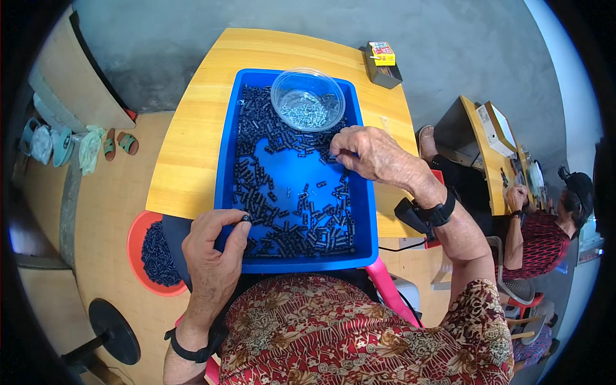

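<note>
My left hand (213,249) is at the near left corner of a blue plastic tray (292,168), a small black cylindrical part (246,218) pinched between thumb and forefinger. The part's round end, with a hole, faces up. Over the tray's right side, my right hand (375,157) has its fingers pressed together above the loose parts; whatever they hold is too small or hidden to make out. Many black cylindrical parts (253,186) lie scattered around the tray's bare blue middle. A clear round bowl (277,96) with small shiny metal pieces (304,113) rests at the tray's far end.
The tray sits on a yellow wooden table (186,154). A grey box (384,76) with a yellow packet stands at its far right corner. On the floor at left is a red basin (136,250) of black parts. A co-worker (539,240) sits at another table, right.
</note>
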The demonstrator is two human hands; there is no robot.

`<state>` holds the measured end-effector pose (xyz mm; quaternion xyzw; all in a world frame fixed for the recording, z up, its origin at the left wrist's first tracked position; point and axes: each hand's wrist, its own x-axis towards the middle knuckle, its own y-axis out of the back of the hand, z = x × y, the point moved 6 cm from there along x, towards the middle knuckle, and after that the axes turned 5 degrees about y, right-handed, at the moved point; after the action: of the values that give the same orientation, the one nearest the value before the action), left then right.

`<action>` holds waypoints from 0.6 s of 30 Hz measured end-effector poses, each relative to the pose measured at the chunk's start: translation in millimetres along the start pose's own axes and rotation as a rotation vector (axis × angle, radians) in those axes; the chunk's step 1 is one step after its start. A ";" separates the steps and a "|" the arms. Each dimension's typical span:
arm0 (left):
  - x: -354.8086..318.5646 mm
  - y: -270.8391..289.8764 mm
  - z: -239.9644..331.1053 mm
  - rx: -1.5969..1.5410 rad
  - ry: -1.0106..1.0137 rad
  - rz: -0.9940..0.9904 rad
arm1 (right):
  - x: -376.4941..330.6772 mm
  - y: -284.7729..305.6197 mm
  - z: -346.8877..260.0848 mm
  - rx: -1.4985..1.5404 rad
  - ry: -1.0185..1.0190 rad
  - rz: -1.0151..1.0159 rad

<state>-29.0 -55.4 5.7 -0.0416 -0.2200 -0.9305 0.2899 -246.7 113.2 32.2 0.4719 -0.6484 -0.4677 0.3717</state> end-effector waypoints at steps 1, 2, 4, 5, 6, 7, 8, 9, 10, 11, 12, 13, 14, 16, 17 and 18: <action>-0.3 0.4 0.7 -0.008 -0.001 0.004 | 0.2 -0.4 5.5 0.007 -0.016 0.003; -0.3 0.6 1.5 -0.010 -0.003 0.003 | -0.2 -1.2 10.0 0.014 -0.032 0.007; 0.5 1.5 1.6 -0.008 0.001 -0.001 | -0.3 -2.7 10.0 -0.023 -0.007 0.018; 1.0 1.1 1.0 -0.011 -0.002 -0.003 | 0.2 -3.2 8.3 -0.058 0.021 0.028; 0.2 1.1 0.5 -0.005 0.005 0.000 | 1.3 -4.9 7.5 -0.058 0.023 0.031; -0.5 1.1 0.4 0.001 0.011 0.002 | 3.0 -8.4 6.1 -0.080 0.026 0.004; -1.0 1.1 1.7 0.004 0.009 0.003 | 4.7 -12.2 4.8 -0.103 0.028 -0.024; -0.4 1.2 2.6 0.012 0.003 0.005 | 7.1 -15.4 4.4 -0.104 0.027 -0.023; 0.2 1.3 3.1 0.021 -0.004 0.006 | 9.6 -19.8 4.4 -0.111 0.026 -0.032; 0.5 1.3 2.9 0.021 -0.006 0.006 | 11.8 -23.6 5.0 -0.117 0.025 -0.042; 0.2 1.3 2.3 0.016 -0.003 0.004 | 13.9 -25.9 5.7 -0.118 0.025 -0.041; 0.0 1.4 1.6 0.012 0.001 0.003 | 15.8 -28.3 6.6 -0.107 0.024 -0.046; 0.1 1.2 0.6 0.012 0.000 0.003 | 17.6 -30.6 7.5 -0.096 0.022 -0.050; -0.5 0.7 -1.2 -0.008 -0.006 0.003 | 19.9 -35.6 7.6 -0.125 0.028 -0.075; -0.3 1.2 -1.0 -0.008 -0.007 0.003 | 20.9 -38.9 7.6 -0.154 0.034 -0.101; -0.2 1.1 -0.7 0.001 -0.005 -0.004 | 21.9 -41.9 8.2 -0.154 0.034 -0.101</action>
<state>-28.2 -56.4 5.5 -0.0434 -0.2213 -0.9308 0.2875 -249.2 89.4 -9.4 0.4817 -0.5796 -0.5263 0.3938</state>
